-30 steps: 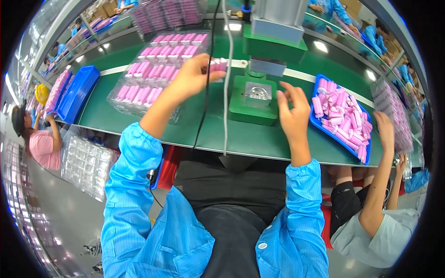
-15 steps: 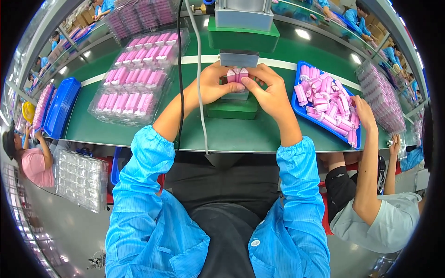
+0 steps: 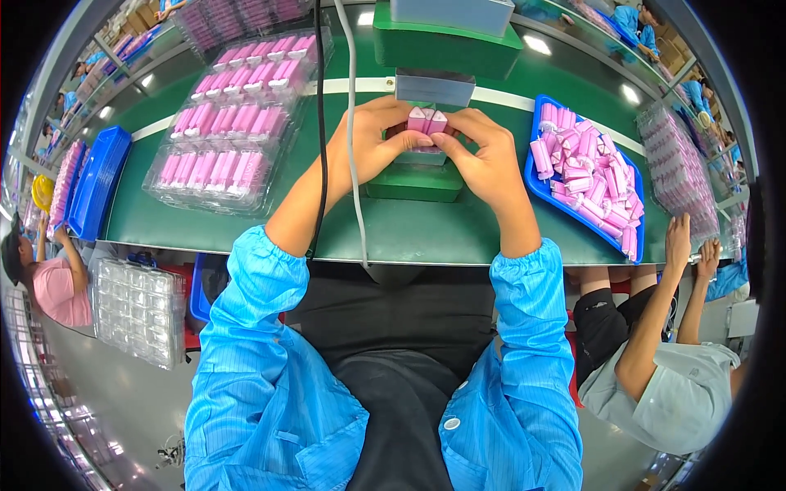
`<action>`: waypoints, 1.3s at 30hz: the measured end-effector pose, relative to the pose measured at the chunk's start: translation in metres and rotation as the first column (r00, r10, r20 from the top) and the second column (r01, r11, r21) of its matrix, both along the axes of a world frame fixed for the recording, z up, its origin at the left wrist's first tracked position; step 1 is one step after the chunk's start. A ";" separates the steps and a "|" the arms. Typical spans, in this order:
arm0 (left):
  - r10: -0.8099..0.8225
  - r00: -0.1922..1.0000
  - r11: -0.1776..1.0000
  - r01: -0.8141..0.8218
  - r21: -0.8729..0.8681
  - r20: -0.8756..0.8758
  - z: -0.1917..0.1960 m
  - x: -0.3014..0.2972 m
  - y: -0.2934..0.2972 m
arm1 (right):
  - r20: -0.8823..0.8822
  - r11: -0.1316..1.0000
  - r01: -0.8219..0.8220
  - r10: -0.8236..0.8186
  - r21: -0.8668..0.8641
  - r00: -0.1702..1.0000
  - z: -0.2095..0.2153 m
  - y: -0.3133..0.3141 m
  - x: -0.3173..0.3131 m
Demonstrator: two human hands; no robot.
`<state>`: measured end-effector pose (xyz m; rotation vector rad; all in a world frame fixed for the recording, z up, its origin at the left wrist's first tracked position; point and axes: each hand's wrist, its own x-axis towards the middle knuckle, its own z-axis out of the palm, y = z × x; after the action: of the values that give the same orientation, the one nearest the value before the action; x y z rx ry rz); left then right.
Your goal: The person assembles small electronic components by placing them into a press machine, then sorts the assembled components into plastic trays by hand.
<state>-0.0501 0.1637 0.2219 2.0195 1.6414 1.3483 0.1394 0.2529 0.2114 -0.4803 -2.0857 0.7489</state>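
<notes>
A small bunch of pink blocks with pale triangular ends is pinched between both my hands, in front of a machine at the middle of the bench. My left hand closes on the bunch from the left, thumb on its near side. From the other side my right hand grips it, its thumb almost meeting the left one. Just beyond my fingers hangs a grey metal block. A lower metal block on a green base sits beneath, partly covered by my hands.
Right of my hands lies a blue tray heaped with loose pink blocks. Clear plastic trays of pink blocks stand at left. A black cable and grey cable hang across my left arm. A co-worker's hand is at far right.
The co-worker's hand has left the blue tray and moved right to the stacked plastic trays. My hands still hold the pink blocks at the machine. The whole view has shifted slightly.
</notes>
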 end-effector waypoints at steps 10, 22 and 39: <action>0.076 0.996 0.997 -0.075 0.036 -0.044 -0.021 -0.001 0.005 | -0.048 0.999 0.027 -0.026 0.031 0.999 -0.002 -0.003 -0.006; 0.005 0.996 0.999 -0.010 0.051 0.093 -0.023 -0.001 0.005 | -0.062 0.999 0.036 -0.035 0.018 0.997 -0.008 0.000 -0.006; -0.011 0.994 0.999 0.006 0.040 0.110 -0.034 -0.008 0.004 | -0.038 0.999 0.022 -0.023 -0.037 0.999 -0.014 -0.002 -0.006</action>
<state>-0.0586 0.1673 0.1877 1.9340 1.5690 1.4725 0.1336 0.2512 0.1976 -0.5044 -2.0306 0.7785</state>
